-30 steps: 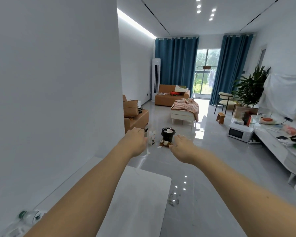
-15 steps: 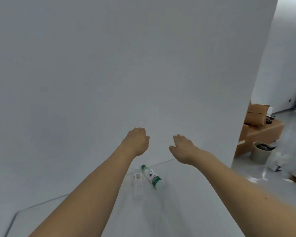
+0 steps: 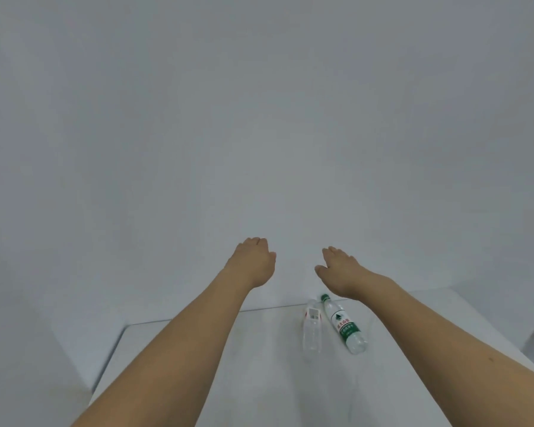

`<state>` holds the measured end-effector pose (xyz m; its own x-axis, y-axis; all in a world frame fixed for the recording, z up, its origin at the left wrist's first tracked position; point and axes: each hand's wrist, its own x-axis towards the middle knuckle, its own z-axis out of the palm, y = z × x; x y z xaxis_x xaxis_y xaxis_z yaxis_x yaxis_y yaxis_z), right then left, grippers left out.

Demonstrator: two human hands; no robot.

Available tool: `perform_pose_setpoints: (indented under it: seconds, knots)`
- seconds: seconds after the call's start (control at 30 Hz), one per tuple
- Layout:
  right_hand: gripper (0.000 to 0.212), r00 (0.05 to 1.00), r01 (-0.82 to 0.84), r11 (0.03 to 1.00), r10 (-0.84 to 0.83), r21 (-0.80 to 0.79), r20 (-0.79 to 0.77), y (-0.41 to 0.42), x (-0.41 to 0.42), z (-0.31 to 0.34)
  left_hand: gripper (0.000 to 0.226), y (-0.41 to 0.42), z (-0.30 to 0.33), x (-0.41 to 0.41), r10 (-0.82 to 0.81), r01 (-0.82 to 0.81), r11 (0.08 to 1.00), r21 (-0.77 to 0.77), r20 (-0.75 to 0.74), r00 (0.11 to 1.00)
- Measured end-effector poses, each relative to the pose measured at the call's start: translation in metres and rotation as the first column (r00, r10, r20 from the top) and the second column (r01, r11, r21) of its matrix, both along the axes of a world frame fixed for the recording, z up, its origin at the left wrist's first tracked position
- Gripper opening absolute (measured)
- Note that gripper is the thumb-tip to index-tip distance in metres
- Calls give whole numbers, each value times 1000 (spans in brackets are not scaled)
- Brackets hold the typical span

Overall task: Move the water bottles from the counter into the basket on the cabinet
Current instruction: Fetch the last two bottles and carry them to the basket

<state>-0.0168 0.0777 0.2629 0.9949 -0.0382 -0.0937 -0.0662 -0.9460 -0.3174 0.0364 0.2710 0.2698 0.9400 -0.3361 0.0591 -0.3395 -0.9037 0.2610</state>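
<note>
White wall (image 3: 259, 103) fills nearly everything ahead of me, and below it runs the pale counter (image 3: 198, 349) with its back edge meeting the wall. Both my arms are stretched forward above that surface. My left hand (image 3: 253, 261) hangs with the fingers loosely curled under and nothing in them; my right hand (image 3: 339, 271) is relaxed too, fingers pointing ahead and slightly down, holding nothing. Two water bottles lie on their sides near the back of the counter, beneath and just in front of my right hand. The green-label bottle (image 3: 346, 326) has a green cap pointing toward the wall and a white and green wrapper with red characters running along it, too small for me to read. Just beside it on the left, caps close together and bases spreading apart, lies the clear bottle (image 3: 312, 331), which carries a small white tag with a touch of red near its neck; I cannot make out any writing there. Lying flat, they could roll, so I judge each needs a grip round the body. My right hand is the nearer one, so reaching down with it looks like the natural next move. The basket and the cabinet are not in view, so neither bottle has been moved yet.
</note>
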Motion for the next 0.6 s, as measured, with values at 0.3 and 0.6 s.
perform_pose_setpoints:
  seconds: [0.3,0.6]
  knots:
    - [50,934,238,967,-202,93,-293,-119,49,-132,30,-103,-134,78,71,-126,985,-117,-392,917]
    - [55,903,302,916,-186,265,-387,-160,175,-302,42,-186,-297,172,299,-350,937,13,-548,781]
